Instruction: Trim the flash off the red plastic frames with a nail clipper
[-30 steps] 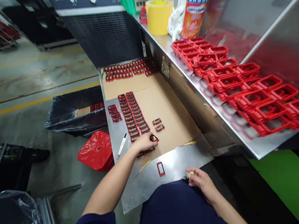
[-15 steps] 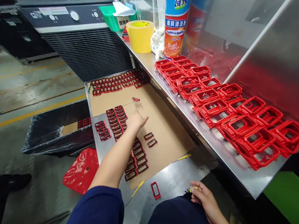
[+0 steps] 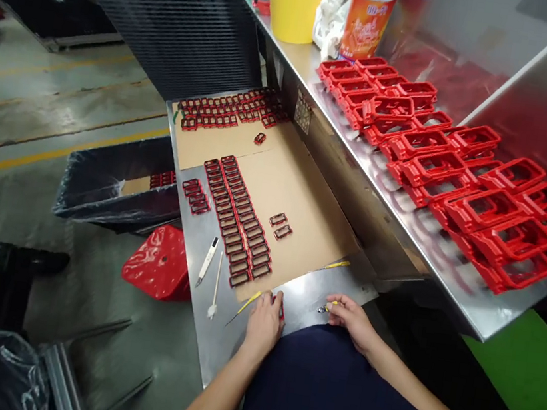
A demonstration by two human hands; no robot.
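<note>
My left hand (image 3: 264, 321) is at the metal bench's near edge, its fingers closed on a small red rectangular frame (image 3: 282, 310), mostly covered by them. To its right, my right hand (image 3: 350, 319) pinches a small tool with a yellow handle (image 3: 332, 304); its dark tip is too small to make out. Two loose frames (image 3: 283, 232) lie on the cardboard sheet (image 3: 321, 204) beyond my hands. Long rows of similar frames (image 3: 236, 217) run along the cardboard's left side. One single frame (image 3: 260, 138) lies farther back, near another group of frames (image 3: 225, 111).
Overhanging the bench on the right, a metal shelf (image 3: 448, 292) carries stacked red frames (image 3: 426, 151), yellow tape (image 3: 294, 2) and a spray can (image 3: 369, 19). A white-handled knife (image 3: 207, 260) and a thin stick (image 3: 216, 285) lie at left. Beside the bench stand a lined bin (image 3: 90, 181) and red stool (image 3: 160, 261).
My left hand has come back from over the cardboard to the red frame at the near edge. The single frame beyond it now lies on the cardboard. My view has tilted downward.
</note>
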